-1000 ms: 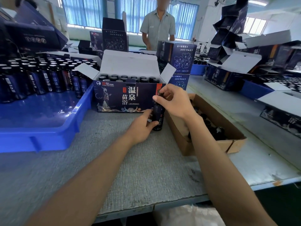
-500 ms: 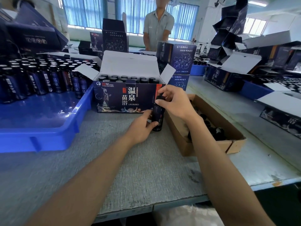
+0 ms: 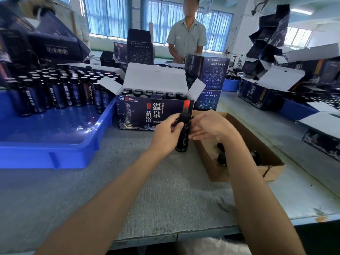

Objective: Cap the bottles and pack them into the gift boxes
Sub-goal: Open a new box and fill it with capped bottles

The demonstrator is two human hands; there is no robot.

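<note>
The bottle (image 3: 183, 141) stands about upright between the 2 hands, on the grey table (image 3: 147, 184) just in front of the open gift box (image 3: 139, 113). Whether its base rests on the table or hangs just above it, I cannot tell. A black cap (image 3: 184, 116) sits on its neck.

The left hand (image 3: 166, 134) grips the bottle from the left, fingers and thumb curled round its upper body and shoulder. The right hand (image 3: 213, 126) is spread loosely on the bottle's right side, holding nothing; its straight fingers (image 3: 197, 134) point toward the bottle and reach its side, with the thumb near the cap.

The gift box has its lid and flaps up, and rows of capped bottles fill it. To the left, a blue tray (image 3: 55, 133) holds many more dark bottles (image 3: 55, 89) at its far end. To the right, just beside the right wrist, a low cardboard box (image 3: 217, 170) holds loose black caps (image 3: 221, 157). A person in a pale shirt (image 3: 186, 37) stands at the far side of the table.
</note>
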